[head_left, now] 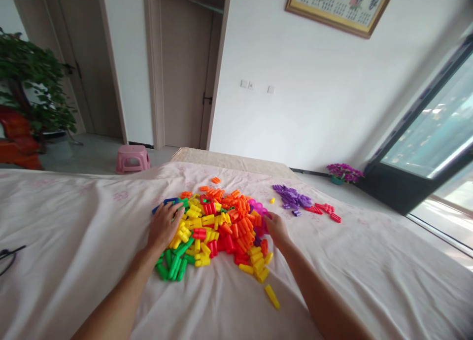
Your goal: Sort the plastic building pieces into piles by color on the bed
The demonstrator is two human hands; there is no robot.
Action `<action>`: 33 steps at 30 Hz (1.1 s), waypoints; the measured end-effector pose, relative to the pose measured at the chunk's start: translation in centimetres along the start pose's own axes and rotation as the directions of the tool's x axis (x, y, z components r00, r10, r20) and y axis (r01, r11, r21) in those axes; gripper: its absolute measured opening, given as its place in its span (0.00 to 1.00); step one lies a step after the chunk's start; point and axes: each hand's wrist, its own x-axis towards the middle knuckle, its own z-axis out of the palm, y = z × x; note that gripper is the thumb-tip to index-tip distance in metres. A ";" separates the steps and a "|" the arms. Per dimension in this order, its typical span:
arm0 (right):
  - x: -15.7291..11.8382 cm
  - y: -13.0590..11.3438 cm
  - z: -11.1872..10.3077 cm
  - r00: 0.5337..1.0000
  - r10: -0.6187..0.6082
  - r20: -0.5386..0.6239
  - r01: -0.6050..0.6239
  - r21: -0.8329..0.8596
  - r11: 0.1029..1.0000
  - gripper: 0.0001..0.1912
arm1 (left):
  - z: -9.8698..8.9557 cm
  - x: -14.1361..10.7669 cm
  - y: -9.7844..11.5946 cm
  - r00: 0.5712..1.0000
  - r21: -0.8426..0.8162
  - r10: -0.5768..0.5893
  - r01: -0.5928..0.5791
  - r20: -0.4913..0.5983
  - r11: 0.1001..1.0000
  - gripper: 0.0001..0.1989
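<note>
A heap of toy building pieces (210,221), tube-shaped plastic in yellow, orange, red and green, lies on a pale floral sheet (221,310). At its left side rests my left hand (165,224), fingers stretched over green and yellow pieces, with dark blue pieces (170,200) just beyond the fingertips. My right hand (277,229) is at the heap's right edge, fingers closed at a magenta plastic thing with a scalloped edge (259,209). Part of that thing is hidden under orange pieces. One yellow piece (272,296) lies apart, nearer to me.
Purple pieces (291,197) form a separate group at the back right, beside several red pieces (327,209). A thin black object (11,254) lies at the left. Beyond the sheet stand a pink stool (133,158) and a pot of purple flowers (344,173).
</note>
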 end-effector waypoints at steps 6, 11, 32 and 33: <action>-1.9 -3.6 4.4 0.996 -0.030 0.085 0.020 0.112 0.993 0.14 | 0.6 -0.1 0.3 0.997 -0.085 -0.071 0.071 0.005 0.994 0.26; -2.4 -9.1 5.9 0.963 -0.267 0.042 0.269 -0.058 0.961 0.12 | -0.2 0.1 1.2 0.993 -0.137 -0.118 0.119 0.011 0.983 0.27; -4.2 -3.8 -8.2 0.988 0.030 -0.153 -0.009 0.138 0.990 0.22 | -5.3 0.9 10.2 0.997 0.003 0.074 -0.074 0.035 0.997 0.24; -5.0 -2.8 -9.1 0.985 0.078 -0.155 -0.054 0.151 0.987 0.22 | -5.4 0.5 11.3 0.986 0.000 0.154 -0.154 0.057 0.988 0.24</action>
